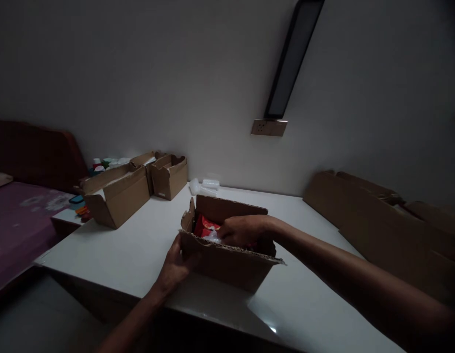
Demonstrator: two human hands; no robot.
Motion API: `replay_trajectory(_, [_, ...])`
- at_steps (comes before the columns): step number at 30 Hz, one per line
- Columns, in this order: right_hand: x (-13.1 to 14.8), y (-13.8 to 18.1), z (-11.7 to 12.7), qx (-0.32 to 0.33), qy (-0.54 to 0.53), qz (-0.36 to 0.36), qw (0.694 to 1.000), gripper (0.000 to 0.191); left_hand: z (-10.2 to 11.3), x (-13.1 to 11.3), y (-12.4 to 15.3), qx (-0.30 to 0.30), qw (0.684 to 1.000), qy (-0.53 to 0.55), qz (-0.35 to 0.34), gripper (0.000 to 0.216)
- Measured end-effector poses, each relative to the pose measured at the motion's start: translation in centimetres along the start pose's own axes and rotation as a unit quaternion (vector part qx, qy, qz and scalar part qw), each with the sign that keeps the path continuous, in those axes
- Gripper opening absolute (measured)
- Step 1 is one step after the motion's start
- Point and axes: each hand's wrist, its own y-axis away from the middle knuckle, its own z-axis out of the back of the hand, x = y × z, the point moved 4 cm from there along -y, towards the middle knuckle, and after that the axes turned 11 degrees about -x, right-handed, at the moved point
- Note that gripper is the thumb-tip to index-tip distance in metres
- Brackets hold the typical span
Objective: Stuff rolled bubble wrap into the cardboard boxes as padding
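Note:
An open cardboard box (227, 264) sits near the front of a white table (132, 245). My left hand (176, 267) grips the box's near left corner, fingers wrapped on the wall. My right hand (242, 230) reaches down inside the box, fingers curled over a red packet (205, 226) with something pale beside it. Whether the fingers grip the packet or only press on it is hidden by the hand.
Two more open cardboard boxes (117, 193) (170, 175) stand at the table's back left, with clear plastic items (205, 186) beside them. Flattened cardboard (382, 215) leans at the right against the wall. A bed with purple cover (17, 220) lies to the left.

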Motion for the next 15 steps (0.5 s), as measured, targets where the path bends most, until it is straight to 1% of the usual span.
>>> replay_trajectory(1, [0.2, 0.7, 0.7, -0.040, 0.007, -0.003, 0.999, 0.017, 0.1, 0.0, 0.0, 0.004, 1.000, -0.001, -0.001, 0.052])
replay_trajectory(2, [0.4, 1.9, 1.6, -0.099, 0.012, -0.012, 0.995, 0.018, 0.2, 0.0, 0.0, 0.010, 1.000, -0.004, -0.004, 0.052])
replay_trajectory(3, [0.4, 3.5, 2.4, -0.175, 0.011, -0.027, 0.984, 0.021, 0.3, 0.1, 0.0, 0.016, 1.000, -0.007, -0.006, 0.052])
replay_trajectory(4, [0.2, 5.5, 3.0, -0.259, 0.004, -0.050, 0.964, 0.024, 0.6, 0.3, 0.0, 0.024, 1.000, -0.007, -0.009, 0.053])
replay_trajectory(5, [-0.2, 8.0, 3.2, -0.343, -0.007, -0.081, 0.936, 0.028, 0.8, 0.4, -0.1, 0.031, 0.999, -0.005, -0.010, 0.056])
replay_trajectory(6, [-0.8, 10.6, 2.7, -0.418, -0.025, -0.116, 0.900, 0.031, 1.2, 0.7, -0.1, 0.035, 0.999, 0.001, -0.009, 0.060])
replay_trajectory(7, [-1.6, 13.2, 1.7, -0.479, -0.040, -0.155, 0.863, 0.033, 1.5, 1.0, -0.2, 0.035, 0.999, 0.008, -0.004, 0.066])
replay_trajectory(8, [-2.5, 15.4, 0.1, -0.528, -0.052, -0.193, 0.826, 0.033, 1.8, 1.3, -0.3, 0.033, 0.999, 0.013, 0.003, 0.072])
replay_trajectory(9, [-3.5, 17.1, -2.1, -0.553, -0.071, -0.235, 0.796, 0.033, 2.1, 1.7, -0.4, 0.034, 0.999, 0.016, 0.012, 0.077])
replay_trajectory(10, [-4.5, 18.2, -4.6, -0.570, -0.098, -0.266, 0.771, 0.033, 2.3, 2.1, -0.6, 0.036, 0.999, 0.021, 0.020, 0.081])
replay_trajectory(11, [-5.3, 18.5, -7.1, -0.584, -0.127, -0.283, 0.750, 0.034, 2.3, 2.4, -0.8, 0.039, 0.999, 0.029, 0.025, 0.084])
replay_trajectory(12, [-5.9, 18.0, -9.5, -0.585, -0.157, -0.285, 0.743, 0.040, 2.3, 2.7, -1.0, 0.040, 0.998, 0.037, 0.030, 0.085])
replay_trajectory(13, [-6.1, 16.9, -11.6, -0.575, -0.178, -0.282, 0.747, 0.047, 2.1, 2.9, -1.3, 0.040, 0.998, 0.042, 0.035, 0.085])
replay_trajectory(14, [-6.2, 15.3, -13.2, -0.558, -0.192, -0.276, 0.759, 0.054, 1.8, 3.1, -1.6, 0.033, 0.998, 0.041, 0.039, 0.083])
replay_trajectory(15, [-6.0, 13.6, -14.2, -0.542, -0.205, -0.257, 0.773, 0.058, 1.3, 3.1, -2.0, 0.025, 0.998, 0.034, 0.042, 0.079])
